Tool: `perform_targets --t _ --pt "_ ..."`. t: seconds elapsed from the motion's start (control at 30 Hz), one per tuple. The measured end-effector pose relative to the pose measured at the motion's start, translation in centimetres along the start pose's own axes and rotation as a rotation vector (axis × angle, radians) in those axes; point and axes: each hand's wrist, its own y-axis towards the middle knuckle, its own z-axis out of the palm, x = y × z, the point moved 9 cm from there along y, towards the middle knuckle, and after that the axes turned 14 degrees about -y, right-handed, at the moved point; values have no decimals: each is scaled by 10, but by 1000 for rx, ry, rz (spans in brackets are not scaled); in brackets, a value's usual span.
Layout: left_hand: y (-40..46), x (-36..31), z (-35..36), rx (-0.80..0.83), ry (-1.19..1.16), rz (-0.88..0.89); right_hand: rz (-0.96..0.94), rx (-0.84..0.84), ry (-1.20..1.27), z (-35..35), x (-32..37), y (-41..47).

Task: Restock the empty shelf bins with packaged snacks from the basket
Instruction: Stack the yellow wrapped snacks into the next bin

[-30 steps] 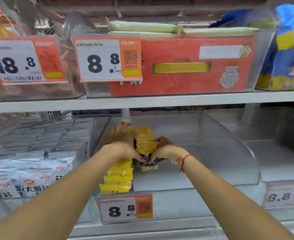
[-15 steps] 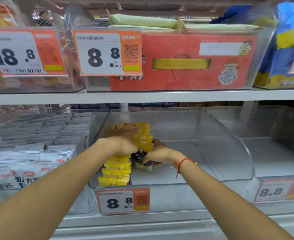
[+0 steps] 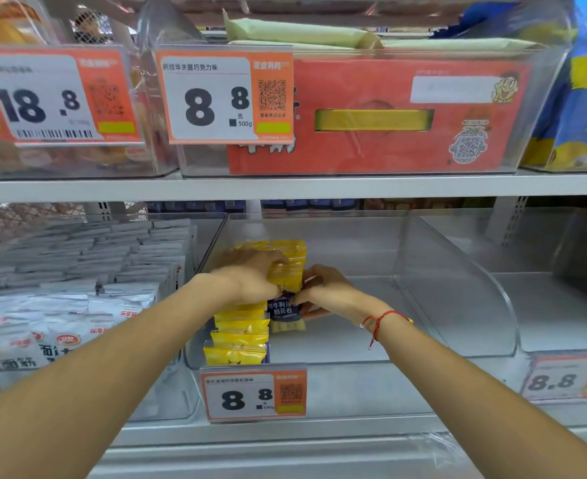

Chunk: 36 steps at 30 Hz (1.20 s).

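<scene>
Both my hands reach into the middle clear shelf bin [image 3: 458, 305] on the lower shelf. A row of yellow snack packets [image 3: 238, 335] stands along the bin's left wall, front to back. My left hand [image 3: 250, 274] lies over the top of the row with fingers curled on the packets. My right hand [image 3: 323, 293] pinches a yellow packet with a dark blue label [image 3: 283, 309] at the row's right side. The basket is out of view.
Silver snack packs [image 3: 77, 281] fill the bin at left. The bin at right [image 3: 561, 305] holds nothing visible. Above, an orange carton [image 3: 371, 115] sits in a clear bin beside blue-yellow bags [image 3: 586, 98]. Price tags [image 3: 254, 392] hang on the bin fronts.
The view has dropped slightly. Both hands have stayed on the yellow packets, shifting a little toward the back of the bin and closing in on the blue-labelled packet.
</scene>
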Motion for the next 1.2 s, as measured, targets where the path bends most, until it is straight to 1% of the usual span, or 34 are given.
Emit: perform_targets --t 0.1,0.23,0.3,0.37,0.47,0.57,0.6,0.63,0.7,0.73,0.77,0.87,0.97,1.07,1.13,1.2 --pt "2 -5 4 5 10 0 47 -39 -28 -1 -5 5" --pt "8 -10 7 46 159 4 12 -137 -227 -3 -4 6" --pt "9 -13 3 24 173 2 24 -110 -240 -1 -4 5" --pt "6 -19 -3 -44 129 11 68 -34 -184 4 -7 5" --pt "-1 -21 -11 -146 24 22 134 34 -200 7 -7 -3" --pt "-14 -14 -16 -182 -90 0 168 67 -214 5 -6 -16" --pt "-19 -13 -19 -193 -121 -6 172 70 -257 3 -4 -22" --pt "-26 -12 -23 -201 -152 -12 162 61 -355 -1 -1 -28" --pt "-38 -12 -30 -212 -213 -15 113 -7 -568 -14 7 -41" --pt "-46 -14 -33 -215 -244 -16 81 -63 -616 -21 13 -49" --pt "-56 -16 -37 -223 -284 -15 50 -130 -615 -29 21 -61" --pt "-93 -31 -43 -248 -478 15 -59 -350 -495 -47 42 -106" --pt "-138 -44 -38 -291 -623 59 -158 -423 -482 -40 52 -154" --pt "-174 -44 -19 -312 -809 58 -185 -402 -472 -21 45 -194" --pt "-194 -40 3 -286 -956 33 -151 -337 -462 -3 27 -213" --pt "-212 -38 32 -235 -1050 -16 -114 -249 -434 16 3 -230"
